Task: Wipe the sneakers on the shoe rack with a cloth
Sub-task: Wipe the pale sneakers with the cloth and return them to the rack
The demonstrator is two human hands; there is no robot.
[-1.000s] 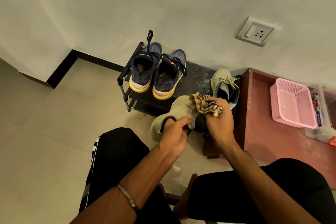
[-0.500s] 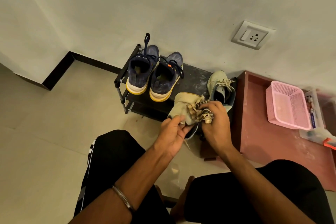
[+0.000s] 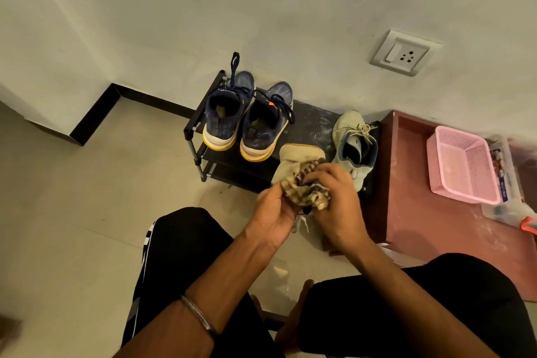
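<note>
Head view looks down past two black-trousered knees at a beige sneaker (image 3: 300,155) held above the near edge of a low black shoe rack (image 3: 311,125) that stands against the far wall. Its pale, soft upper shows only at the toe end, with a thin darker line along the edge; the rest is hidden behind a crumpled brown-and-cream striped cloth (image 3: 308,193) and the hands, and a white lace end dangles below them. The left hand (image 3: 274,212) grips the near side of the shoe, fingers curled around it, a thin metal bangle (image 3: 197,315) on that wrist. The right hand (image 3: 334,192) is bunched on the cloth, pressing it against the sneaker. On the rack's top shelf, at the left, a pair of navy sneakers (image 3: 247,119) with cream-and-yellow soles stands side by side, heels toward the camera, laces loose. At the right end sits the matching beige sneaker (image 3: 353,142), laced, with a dark lining. Just right of the rack is a reddish-brown bench (image 3: 406,197) carrying a pink plastic basket (image 3: 460,166).
</note>
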